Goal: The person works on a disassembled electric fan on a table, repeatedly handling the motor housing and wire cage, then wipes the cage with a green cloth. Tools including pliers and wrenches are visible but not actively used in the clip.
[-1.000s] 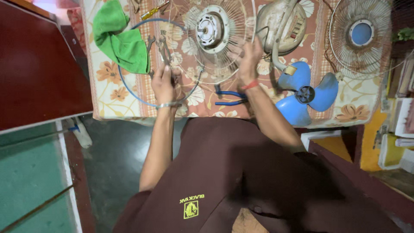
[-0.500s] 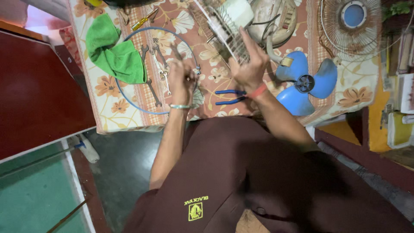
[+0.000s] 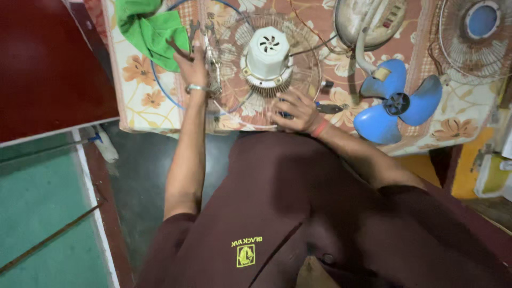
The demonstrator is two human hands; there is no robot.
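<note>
A round wire fan grille (image 3: 298, 80) lies flat on the flowered tablecloth with a white motor housing (image 3: 266, 53) standing at its centre. My left hand (image 3: 193, 66), a metal bangle on the wrist, reaches over the grille's left rim with fingers stretched out. It touches several metal wrenches (image 3: 209, 45) beside a green cloth (image 3: 152, 29). My right hand (image 3: 296, 111), with a red wristband, rests palm down on the grille's near rim. Blue-handled pliers (image 3: 326, 108) lie just beside its fingers.
A blue three-blade fan propeller (image 3: 396, 104) lies right of the grille. Behind it are a grey fan base (image 3: 368, 21) and a second wire grille (image 3: 474, 26) with a blue centre. A dark red board (image 3: 48, 64) stands left of the table, above green floor.
The grille with its motor was tilted up between both hands; it now lies flat, motor upward. My left hand moved to the left rim by the wrenches, and my right hand dropped to the near rim.
</note>
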